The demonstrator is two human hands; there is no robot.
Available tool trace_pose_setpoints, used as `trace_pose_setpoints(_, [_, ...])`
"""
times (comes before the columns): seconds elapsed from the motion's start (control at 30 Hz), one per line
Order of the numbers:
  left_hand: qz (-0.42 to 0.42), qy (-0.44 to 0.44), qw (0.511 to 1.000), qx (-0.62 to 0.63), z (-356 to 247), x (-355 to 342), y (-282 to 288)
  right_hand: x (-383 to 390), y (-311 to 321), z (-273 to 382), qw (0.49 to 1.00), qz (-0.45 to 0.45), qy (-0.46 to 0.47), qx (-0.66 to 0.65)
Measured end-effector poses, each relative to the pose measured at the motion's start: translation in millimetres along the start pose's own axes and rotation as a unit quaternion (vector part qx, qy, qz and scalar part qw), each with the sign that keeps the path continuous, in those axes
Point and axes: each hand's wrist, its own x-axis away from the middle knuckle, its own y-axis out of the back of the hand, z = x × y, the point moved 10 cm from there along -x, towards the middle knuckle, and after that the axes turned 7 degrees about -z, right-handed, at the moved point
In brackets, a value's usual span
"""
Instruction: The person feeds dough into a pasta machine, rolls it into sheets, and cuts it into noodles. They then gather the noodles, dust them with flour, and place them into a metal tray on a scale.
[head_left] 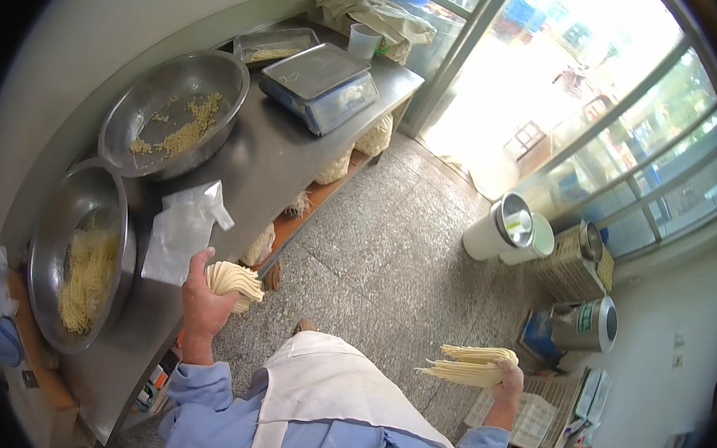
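Note:
My left hand [205,311] is closed round a folded bundle of pale fresh noodles [236,282], beside the metal table's front edge. Out to the right, above the floor, my right hand [509,382] grips the end of a second folded noodle bundle [467,369], whose strands reach leftward. Clear plastic bags [179,231] lie flat on the table near my left hand. An oval metal basin [126,231] beyond them holds loose yellow noodles [89,274]. Farther along, a round metal basin [234,96] contains short noodle bits [189,131].
A weighing scale [323,86], a shallow tray [246,45] and a plastic cup [363,41] stand at the table's far end. Bagged goods [335,169] fill a lower shelf. White buckets [484,238], plastic crates [561,265] and a metal drum [582,324] line the right side.

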Motion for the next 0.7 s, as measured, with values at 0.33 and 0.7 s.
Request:
trace_pose_setpoints(0.33, [-0.079, -0.083, 0.993, -0.035, -92, -149, -99, -182, -186, 124, 0.993, 0.090, 0.007, 0.072])
trace_pose_setpoints(0.7, [-0.195, 0.035, 0.977, -0.073, -172, -213, -175, -347, -471, 259, 0.924, 0.361, 0.046, 0.115])
